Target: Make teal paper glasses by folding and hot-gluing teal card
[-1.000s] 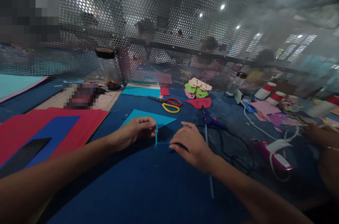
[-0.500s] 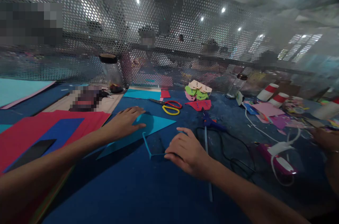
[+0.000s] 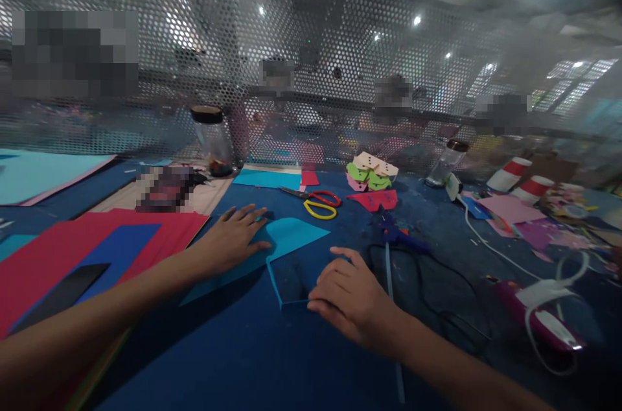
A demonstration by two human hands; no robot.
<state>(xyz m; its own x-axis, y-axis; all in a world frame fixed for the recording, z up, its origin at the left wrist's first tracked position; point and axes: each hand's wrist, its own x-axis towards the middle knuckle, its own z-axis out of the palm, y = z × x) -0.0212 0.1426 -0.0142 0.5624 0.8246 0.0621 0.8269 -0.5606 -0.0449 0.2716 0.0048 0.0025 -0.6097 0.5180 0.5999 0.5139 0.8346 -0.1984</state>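
My left hand [image 3: 238, 236] lies flat with fingers spread on a sheet of bright blue paper [image 3: 296, 234], pressing it to the table. The paper comes to a point on the right and its near edge lifts a little. From that edge a thin blue paper strip [image 3: 275, 286] runs toward me and bends sharply to the right; whether it is part of the sheet I cannot tell. Thumb and fingers of my right hand [image 3: 343, 294] pinch the strip's right end. Scissors [image 3: 321, 203] with one red and one yellow handle lie beyond my hands.
To the right lie a blue glue gun [image 3: 401, 236] with a long glue stick [image 3: 391, 281], its black cable and a magenta device [image 3: 539, 314]. Red paper [image 3: 179, 229] is stacked at left. Jars [image 3: 211, 142], cut-paper pieces [image 3: 372, 171] and perforated mesh [image 3: 306, 87] stand behind.
The view has shifted slightly, so everything sits a little lower and further right. Both hands keep their hold on the sheet and strip, with barely any movement.
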